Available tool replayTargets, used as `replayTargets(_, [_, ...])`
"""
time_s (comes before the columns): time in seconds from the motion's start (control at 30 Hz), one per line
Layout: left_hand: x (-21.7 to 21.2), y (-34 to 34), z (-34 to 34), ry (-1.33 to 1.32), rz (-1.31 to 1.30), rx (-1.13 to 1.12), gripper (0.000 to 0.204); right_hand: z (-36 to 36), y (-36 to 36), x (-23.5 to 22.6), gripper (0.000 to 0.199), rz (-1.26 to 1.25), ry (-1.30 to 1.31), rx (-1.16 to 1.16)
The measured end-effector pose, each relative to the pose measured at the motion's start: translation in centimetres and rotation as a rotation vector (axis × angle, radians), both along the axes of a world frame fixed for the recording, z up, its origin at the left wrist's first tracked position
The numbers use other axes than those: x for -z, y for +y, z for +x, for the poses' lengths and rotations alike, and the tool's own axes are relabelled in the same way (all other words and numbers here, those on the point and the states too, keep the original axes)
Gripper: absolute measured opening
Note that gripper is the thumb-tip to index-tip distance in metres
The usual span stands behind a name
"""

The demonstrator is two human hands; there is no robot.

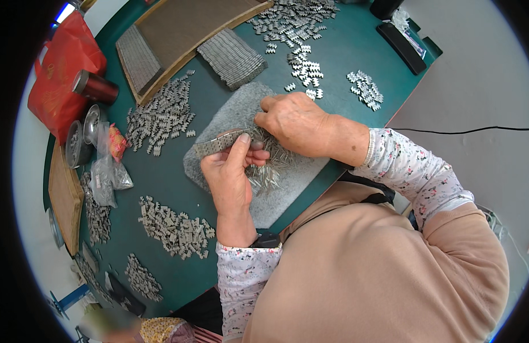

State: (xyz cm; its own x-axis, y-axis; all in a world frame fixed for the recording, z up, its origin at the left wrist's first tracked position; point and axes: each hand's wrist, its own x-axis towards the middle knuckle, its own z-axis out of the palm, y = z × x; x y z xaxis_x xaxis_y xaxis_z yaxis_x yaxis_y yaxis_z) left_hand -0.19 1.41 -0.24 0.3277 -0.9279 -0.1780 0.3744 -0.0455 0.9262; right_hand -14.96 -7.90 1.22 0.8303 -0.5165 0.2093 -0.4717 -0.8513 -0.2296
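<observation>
A short strip of joined metal links (217,144) is pinched between the thumb and fingers of my left hand (227,186). My right hand (298,123) is closed just to the right of the strip, above a loose heap of thin metal pins (267,176). Whatever its fingertips grip, if anything, is hidden or too small to name. Beneath both hands lies a grey felt mat (236,111), with the pins spread over its middle. At the far edge of the mat sits a block of finished link strips (232,57) laid side by side.
Piles of loose metal links (175,228) cover much of the green table (167,177). A wooden tray (178,26) stands at the back, near a red bag (70,68) and a dark red tumbler (96,87). A black case (400,48) lies far right; another person's sleeve (161,330) shows lower left.
</observation>
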Motion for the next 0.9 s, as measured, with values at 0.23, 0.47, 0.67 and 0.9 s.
replayTargets(0.23, [0.0,0.1,0.0,-0.001,0.012,-0.034,0.012,-0.4,-0.6,1.2,0.011,0.121,-0.142,0.047])
replayTargets(0.47, [0.1,0.1,0.3,-0.026,-0.017,-0.092,0.011,-0.9,-1.4,0.2,0.013,0.171,-0.080,0.103])
replayTargets(0.67, [-0.1,0.0,0.3,-0.019,-0.031,-0.093,0.010,0.9,-1.3,0.7,0.014,0.089,-0.052,0.048])
replayTargets(0.9, [-0.4,0.0,0.6,-0.016,-0.042,-0.110,0.010,0.4,-1.4,0.5,0.014,0.094,-0.042,0.119])
